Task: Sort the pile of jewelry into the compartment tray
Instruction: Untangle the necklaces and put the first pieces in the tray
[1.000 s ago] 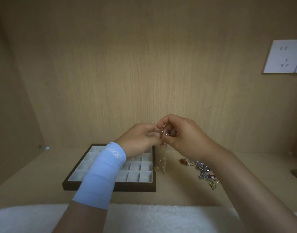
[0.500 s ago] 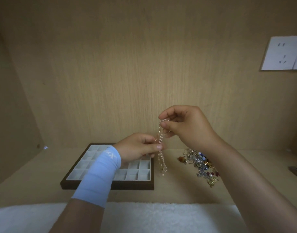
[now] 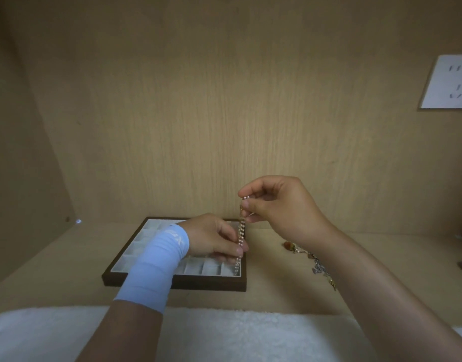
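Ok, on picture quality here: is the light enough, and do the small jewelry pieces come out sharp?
Head view: dim, warm light, no glare, wide-angle curvature toward the edges; the beaded chain pinched by the left hand and right hand shows separate beads, slightly soft; the jewelry pile is blurry, partly behind the right forearm.

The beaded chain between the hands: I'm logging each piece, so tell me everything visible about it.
The beaded chain is a strand of small pale, pearl-like beads with gold-coloured links. It hangs straight and upright: the right hand pinches its top, the left hand pinches it lower down, and its end dangles over the near right corner of the tray.
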`<state>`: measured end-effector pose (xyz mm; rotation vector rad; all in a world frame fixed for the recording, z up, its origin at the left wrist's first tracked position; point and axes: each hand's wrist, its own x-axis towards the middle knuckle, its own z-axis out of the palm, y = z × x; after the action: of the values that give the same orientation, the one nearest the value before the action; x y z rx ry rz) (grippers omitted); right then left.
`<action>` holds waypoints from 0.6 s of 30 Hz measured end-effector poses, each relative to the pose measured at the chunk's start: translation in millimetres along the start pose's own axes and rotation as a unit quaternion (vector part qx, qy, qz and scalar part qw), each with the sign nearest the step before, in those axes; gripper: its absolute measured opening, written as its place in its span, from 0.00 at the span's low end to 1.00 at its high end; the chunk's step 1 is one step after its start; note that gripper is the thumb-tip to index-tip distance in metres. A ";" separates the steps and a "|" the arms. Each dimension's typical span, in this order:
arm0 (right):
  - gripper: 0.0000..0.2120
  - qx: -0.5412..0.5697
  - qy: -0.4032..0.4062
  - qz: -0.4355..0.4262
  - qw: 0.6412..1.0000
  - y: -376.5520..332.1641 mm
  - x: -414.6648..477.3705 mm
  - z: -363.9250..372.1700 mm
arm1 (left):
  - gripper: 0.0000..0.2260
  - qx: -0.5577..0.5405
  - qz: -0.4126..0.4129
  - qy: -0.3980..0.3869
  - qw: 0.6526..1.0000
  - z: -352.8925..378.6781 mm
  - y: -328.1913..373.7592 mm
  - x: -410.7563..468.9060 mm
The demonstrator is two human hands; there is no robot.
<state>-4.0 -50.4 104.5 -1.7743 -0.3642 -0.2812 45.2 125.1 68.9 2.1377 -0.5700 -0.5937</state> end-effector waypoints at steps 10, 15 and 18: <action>0.09 -0.074 -0.088 0.048 0.992 25.1 -2.4 13.9 | 0.20 0.120 -0.026 0.010 0.992 -23.2 -8.8 -4.0; 0.09 -0.105 -0.114 0.051 0.987 37.6 -5.4 21.6 | 0.13 0.173 -0.040 0.045 0.983 -23.6 -9.2 -5.1; 0.10 -0.153 -0.114 0.041 0.981 45.2 -5.0 22.6 | 0.07 0.212 -0.055 0.063 0.974 -16.5 -8.9 -3.6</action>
<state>8.9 -38.3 57.0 -2.1276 -0.4267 -0.0746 53.7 142.0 71.6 2.6033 -0.5457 -0.4163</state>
